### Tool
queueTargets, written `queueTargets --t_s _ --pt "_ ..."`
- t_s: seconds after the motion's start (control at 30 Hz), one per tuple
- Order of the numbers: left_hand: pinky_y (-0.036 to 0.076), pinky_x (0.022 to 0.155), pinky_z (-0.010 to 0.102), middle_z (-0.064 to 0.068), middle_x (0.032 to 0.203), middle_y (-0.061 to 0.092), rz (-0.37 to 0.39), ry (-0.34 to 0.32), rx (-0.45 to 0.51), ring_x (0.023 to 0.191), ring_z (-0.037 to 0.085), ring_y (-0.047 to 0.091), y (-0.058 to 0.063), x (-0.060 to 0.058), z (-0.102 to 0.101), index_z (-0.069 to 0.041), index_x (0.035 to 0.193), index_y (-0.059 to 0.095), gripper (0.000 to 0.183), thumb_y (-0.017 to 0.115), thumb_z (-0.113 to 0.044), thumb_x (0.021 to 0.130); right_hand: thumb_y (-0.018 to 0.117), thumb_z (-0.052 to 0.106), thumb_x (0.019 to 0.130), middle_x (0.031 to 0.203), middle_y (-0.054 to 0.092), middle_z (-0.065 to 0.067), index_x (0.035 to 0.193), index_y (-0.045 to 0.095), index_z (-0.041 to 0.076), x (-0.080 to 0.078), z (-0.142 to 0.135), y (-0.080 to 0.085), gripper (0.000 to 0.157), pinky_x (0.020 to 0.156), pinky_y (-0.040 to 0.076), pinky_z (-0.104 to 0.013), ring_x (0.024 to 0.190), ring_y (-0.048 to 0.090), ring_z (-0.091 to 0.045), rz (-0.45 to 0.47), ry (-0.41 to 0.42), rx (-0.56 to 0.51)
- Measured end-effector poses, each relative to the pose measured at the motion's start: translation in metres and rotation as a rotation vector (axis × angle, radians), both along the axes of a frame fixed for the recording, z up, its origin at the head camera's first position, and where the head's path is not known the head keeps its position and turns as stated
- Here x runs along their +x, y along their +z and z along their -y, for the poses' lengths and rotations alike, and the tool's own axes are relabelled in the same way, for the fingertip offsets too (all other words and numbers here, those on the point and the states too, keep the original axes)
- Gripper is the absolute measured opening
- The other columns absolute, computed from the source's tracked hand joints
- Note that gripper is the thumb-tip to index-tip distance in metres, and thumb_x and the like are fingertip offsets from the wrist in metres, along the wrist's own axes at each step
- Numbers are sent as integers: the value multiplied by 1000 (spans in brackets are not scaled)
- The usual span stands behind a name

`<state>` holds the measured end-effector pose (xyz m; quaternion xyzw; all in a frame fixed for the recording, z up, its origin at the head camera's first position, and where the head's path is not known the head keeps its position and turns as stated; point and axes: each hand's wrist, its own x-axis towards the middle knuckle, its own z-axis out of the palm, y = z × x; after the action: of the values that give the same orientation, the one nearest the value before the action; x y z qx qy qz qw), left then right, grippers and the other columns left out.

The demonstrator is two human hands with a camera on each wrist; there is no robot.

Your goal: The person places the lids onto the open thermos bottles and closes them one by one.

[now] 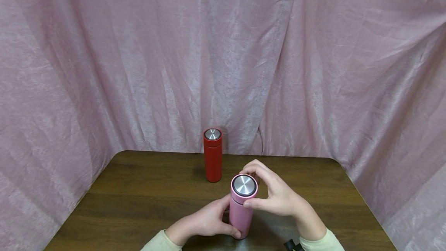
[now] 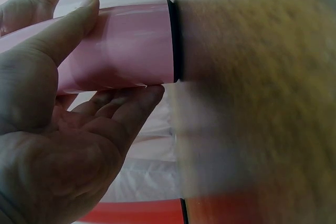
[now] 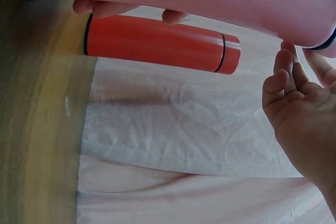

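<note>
Pink bottle [image 1: 241, 216] foremost in the head view, upright at the bench's [image 1: 146, 181] near side: left grip [image 1: 210, 217] curled round its body, right grip [image 1: 277, 195] bent about its capped top, red bottle [image 1: 213, 162] standing behind. Left wrist: thumb and fingers straddle the pink body above its dark base. Right wrist: bent fingers at the top end, red bottle beyond

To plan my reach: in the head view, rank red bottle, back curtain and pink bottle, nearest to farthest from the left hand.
1. Pink bottle: left hand holds it low.
2. Red bottle: standing farther back on the table.
3. Back curtain: behind both bottles.
</note>
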<state>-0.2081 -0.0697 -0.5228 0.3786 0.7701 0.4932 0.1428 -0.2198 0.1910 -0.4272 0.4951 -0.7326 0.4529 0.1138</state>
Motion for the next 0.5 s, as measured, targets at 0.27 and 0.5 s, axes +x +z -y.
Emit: queueTargets --t_s 0.27,0.5 --pt "52 113 32 -11 141 69 -13 -6 5 133 10 65 -1 -1 0 -31 155 52 84 100 -24 86 100 23 85 128 61 -1 133 61 15 1 2 0 62 87 57 -30 114 62 -18 26 -40 3" --pt "52 114 33 -11 144 68 -5 -7 6 134 10 64 -2 -1 0 -32 156 52 85 100 -24 86 102 28 83 125 61 2 130 60 17 2 2 0 63 83 55 -29 108 62 -15 30 -82 26"
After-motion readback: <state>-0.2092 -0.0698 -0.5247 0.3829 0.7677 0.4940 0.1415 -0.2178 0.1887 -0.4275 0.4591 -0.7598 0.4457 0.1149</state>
